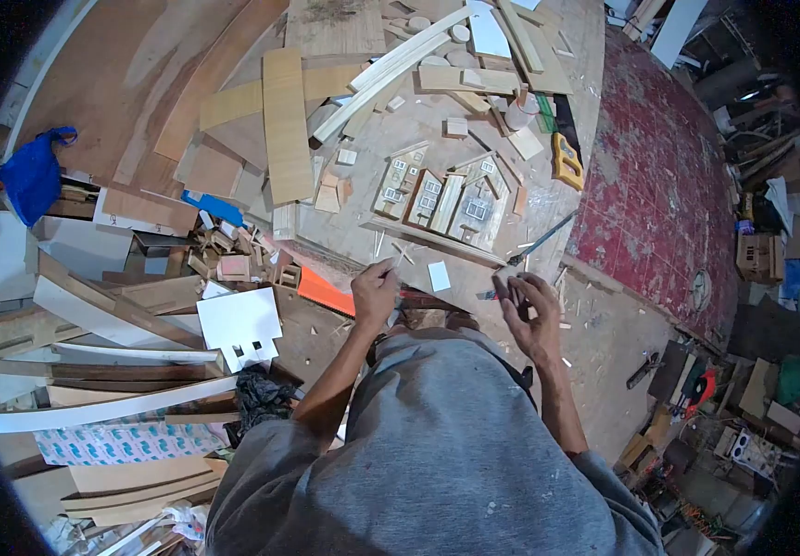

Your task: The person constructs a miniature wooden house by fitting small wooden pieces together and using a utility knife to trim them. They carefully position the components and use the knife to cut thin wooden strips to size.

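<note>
My left hand [377, 295] is closed in a pinch above the near edge of the worktable. Whatever sits between its fingertips is too small to name. Opposite it, my right hand [531, 313] has its fingers bent towards the thumb, around something I cannot make out. Beyond both hands lies a small wooden model of house fronts [441, 199], with white window frames and a light wood border. A white rectangular card [439, 276] rests on the table between my hands. Thin crossed sticks [403, 253] lie just past my left hand.
A yellow-handled saw [567, 162] and a dark, thin tool [543, 238] lie to the right of the model. Wood strips [390, 74] and a plank [286, 125] cover the far table. Offcuts [233, 264] pile up at left, near an orange piece [326, 292]. A red worn board [655, 185] stands at right.
</note>
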Tool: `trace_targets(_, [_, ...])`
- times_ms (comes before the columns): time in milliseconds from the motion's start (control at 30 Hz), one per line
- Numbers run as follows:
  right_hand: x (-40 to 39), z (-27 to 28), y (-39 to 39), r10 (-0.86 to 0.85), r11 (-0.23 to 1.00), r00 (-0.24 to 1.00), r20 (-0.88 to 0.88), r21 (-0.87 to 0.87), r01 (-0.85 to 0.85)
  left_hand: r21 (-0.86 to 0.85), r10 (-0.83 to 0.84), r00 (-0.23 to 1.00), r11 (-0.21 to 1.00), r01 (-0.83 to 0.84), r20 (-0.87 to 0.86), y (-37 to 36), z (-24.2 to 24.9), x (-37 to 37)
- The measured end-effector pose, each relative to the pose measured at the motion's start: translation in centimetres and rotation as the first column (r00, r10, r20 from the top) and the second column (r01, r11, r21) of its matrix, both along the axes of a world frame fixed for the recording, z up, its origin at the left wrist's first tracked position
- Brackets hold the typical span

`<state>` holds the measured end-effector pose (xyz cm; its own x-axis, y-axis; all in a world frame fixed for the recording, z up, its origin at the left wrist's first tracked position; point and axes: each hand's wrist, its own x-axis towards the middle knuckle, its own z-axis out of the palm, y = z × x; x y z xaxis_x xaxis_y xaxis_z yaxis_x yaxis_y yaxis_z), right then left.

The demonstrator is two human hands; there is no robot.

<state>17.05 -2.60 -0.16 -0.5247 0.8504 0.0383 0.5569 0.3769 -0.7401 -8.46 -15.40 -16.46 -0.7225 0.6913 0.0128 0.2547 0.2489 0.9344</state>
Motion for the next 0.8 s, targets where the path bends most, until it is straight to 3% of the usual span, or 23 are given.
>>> trace_targets(33, [-1.0,0.6,-0.1,0.024,0.999,0.999,-0.023,-0.028,-0.025,-0.041,-0.022,0.961,0.999,0.034,0.277,0.2,2.0,0.0])
trace_targets(67, [-1.9,0.5,-0.1,0.067,0.998,0.996,-0.059,0.002,-0.067,-0.073,-0.031,0.846,0.994,0.082,0.532,0.3,4.0,0.0])
trace_targets(100, [-2.7,0.5,-0.1,0.110,0.994,0.989,-0.094,0.033,-0.108,-0.065,-0.040,0.843,0.994,0.088,0.536,0.4,5.5,0.2])
trace_targets(167, [-4.7,0.8,0.0,0.187,0.982,0.970,-0.155,0.041,-0.183,0.038,-0.067,0.605,0.997,0.061,0.793,0.6,8.5,0.5])
trace_targets(267, [-7.1,1.9,0.7,0.278,0.951,0.947,-0.157,0.180,-0.250,0.103,-0.138,0.548,0.990,0.094,0.825,0.8,12.9,0.5])
trace_targets(433, [-9.2,4.2,1.6,0.455,0.826,0.889,-0.055,0.398,-0.399,0.200,-0.239,0.471,0.971,0.132,0.849,0.2,15.7,0.0])
trace_targets(533, [-9.0,4.2,1.0,0.549,0.780,0.835,-0.043,0.386,-0.493,0.227,-0.270,0.409,0.962,0.152,0.872,0.0,16.8,-0.6])
trace_targets(800, [-8.9,5.9,0.4,0.526,0.760,0.848,-0.062,0.482,-0.436,0.270,-0.333,0.382,0.940,0.209,0.862,0.8,18.5,-0.8])
